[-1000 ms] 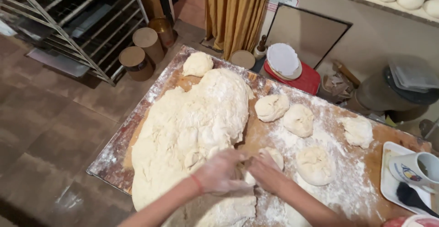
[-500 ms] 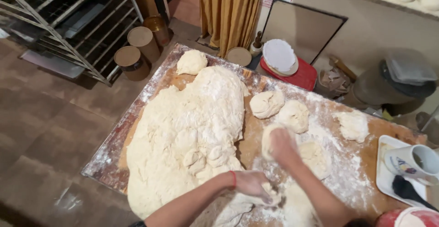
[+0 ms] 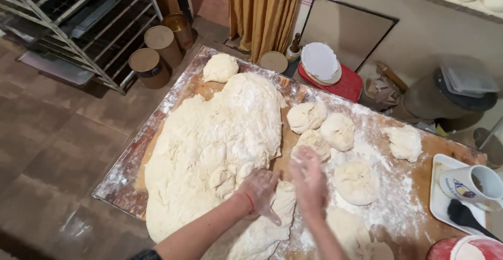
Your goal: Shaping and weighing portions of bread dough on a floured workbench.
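1. A large dough mass point(image 3: 215, 145) covers the left half of the floured wooden surface point(image 3: 414, 207), at centre frame.
2. The left hand point(image 3: 259, 192) lies loosely open, fingers down, at the mass's lower right edge, on a torn-off dough flap point(image 3: 272, 223); it grips nothing.
3. The right hand point(image 3: 308, 179), floured, is open and flat, just below a small dough ball point(image 3: 313, 142).
4. More dough portions point(image 3: 356, 181) lie to the right.
5. A white tray point(image 3: 437, 197) with a mug point(image 3: 471, 184) sits at the right edge.
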